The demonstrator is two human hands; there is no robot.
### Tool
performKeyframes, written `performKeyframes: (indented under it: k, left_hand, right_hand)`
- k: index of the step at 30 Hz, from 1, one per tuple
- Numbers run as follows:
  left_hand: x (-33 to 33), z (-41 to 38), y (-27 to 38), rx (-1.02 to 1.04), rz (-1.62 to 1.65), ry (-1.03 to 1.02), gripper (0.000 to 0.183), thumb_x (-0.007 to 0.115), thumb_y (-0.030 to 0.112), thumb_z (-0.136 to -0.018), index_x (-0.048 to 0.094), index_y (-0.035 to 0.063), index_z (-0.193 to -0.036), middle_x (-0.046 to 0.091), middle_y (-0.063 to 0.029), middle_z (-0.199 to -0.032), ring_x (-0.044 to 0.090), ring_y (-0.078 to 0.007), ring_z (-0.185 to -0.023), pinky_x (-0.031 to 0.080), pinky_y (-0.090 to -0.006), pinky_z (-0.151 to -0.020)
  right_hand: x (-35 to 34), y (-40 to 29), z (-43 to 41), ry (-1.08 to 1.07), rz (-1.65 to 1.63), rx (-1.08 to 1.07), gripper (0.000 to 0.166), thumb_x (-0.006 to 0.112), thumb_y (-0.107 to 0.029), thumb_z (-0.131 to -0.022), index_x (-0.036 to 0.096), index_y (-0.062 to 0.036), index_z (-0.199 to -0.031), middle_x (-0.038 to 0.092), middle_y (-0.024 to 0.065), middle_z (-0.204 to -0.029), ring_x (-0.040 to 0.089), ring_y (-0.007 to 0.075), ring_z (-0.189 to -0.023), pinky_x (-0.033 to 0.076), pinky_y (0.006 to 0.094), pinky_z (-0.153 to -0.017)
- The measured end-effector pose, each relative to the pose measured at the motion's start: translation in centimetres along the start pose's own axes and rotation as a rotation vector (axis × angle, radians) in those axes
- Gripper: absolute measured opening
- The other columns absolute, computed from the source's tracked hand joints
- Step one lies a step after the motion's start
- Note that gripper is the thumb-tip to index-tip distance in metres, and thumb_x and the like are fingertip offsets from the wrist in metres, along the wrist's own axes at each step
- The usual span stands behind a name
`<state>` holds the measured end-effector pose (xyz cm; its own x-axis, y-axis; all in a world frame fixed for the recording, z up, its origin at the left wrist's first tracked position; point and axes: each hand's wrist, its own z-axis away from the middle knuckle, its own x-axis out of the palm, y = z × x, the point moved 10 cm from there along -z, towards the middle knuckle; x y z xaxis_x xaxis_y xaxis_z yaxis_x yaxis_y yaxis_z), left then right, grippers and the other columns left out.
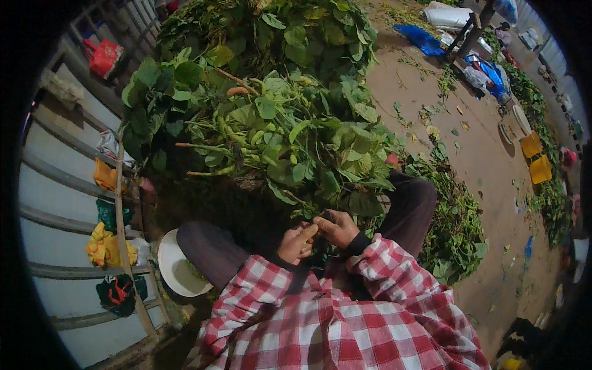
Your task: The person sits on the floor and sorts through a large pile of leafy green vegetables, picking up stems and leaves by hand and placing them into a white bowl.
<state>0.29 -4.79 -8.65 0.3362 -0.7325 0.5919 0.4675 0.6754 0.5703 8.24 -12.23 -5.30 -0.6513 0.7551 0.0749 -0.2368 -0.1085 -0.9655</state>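
My left hand [297, 241] and my right hand [339, 228] meet above my lap, fingertips together at the near edge of a heap of green leafy bean plants [333, 138]. Their fingers are bent and pinched; whatever small thing may be between them is too hidden to tell. A leafy stem tip [303, 208] lies just beyond the fingers. Green pods [231, 129] on stalks show in the middle of the heap. A white bucket [173, 273] with some green matter inside stands beside my left knee.
A metal rail frame [69, 180] hung with bags, among them a yellow plastic bag [105, 247], runs along the left. Plant cuttings [451, 217] lie by my right knee. Farther right are yellow containers [540, 169], a blue sheet [420, 39] and another person [503, 34] far off.
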Motion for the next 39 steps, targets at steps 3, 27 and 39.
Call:
performKeyframes:
  k: [3, 27, 39]
  left_hand:
    - [0.2, -0.1, -0.1, -0.025, -0.014, 0.031, 0.013, 0.061, 0.024, -0.09, 0.053, 0.0147, -0.091, 0.046, 0.0031, -0.066, 0.033, -0.0032, -0.042, 0.024, -0.0184, -0.037]
    - [2.5, -0.5, -2.0, -0.186, 0.145, -0.056, 0.019, 0.045, 0.023, -0.092, 0.052, 0.0157, -0.108, 0.047, 0.0002, -0.065, 0.036, -0.0096, -0.042, 0.029, -0.0236, -0.035]
    - [9.6, 3.6, 3.1, -0.127, 0.364, -0.62, 0.026, 0.042, 0.011, -0.087, 0.058, 0.0024, -0.106, 0.041, -0.0046, -0.065, 0.036, -0.0142, -0.048, 0.029, -0.0263, -0.039]
  right_hand:
    - [-0.4, 0.8, 0.0, 0.061, 0.036, -0.062, 0.03, 0.058, -0.028, -0.089, 0.059, 0.0025, -0.092, 0.062, 0.011, -0.077, 0.058, 0.0164, -0.065, 0.047, 0.0307, -0.06]
    - [-4.5, -6.9, 6.2, 0.517, -0.001, -0.409, 0.022, 0.063, -0.022, -0.087, 0.055, -0.0015, -0.084, 0.052, 0.007, -0.064, 0.052, 0.0122, -0.06, 0.041, 0.03, -0.054]
    - [-33.4, -21.6, 35.0, 1.524, 0.482, -0.564, 0.035, 0.06, -0.007, -0.069, 0.058, -0.0061, -0.103, 0.059, 0.0134, -0.089, 0.057, 0.0326, -0.077, 0.046, 0.0375, -0.069]
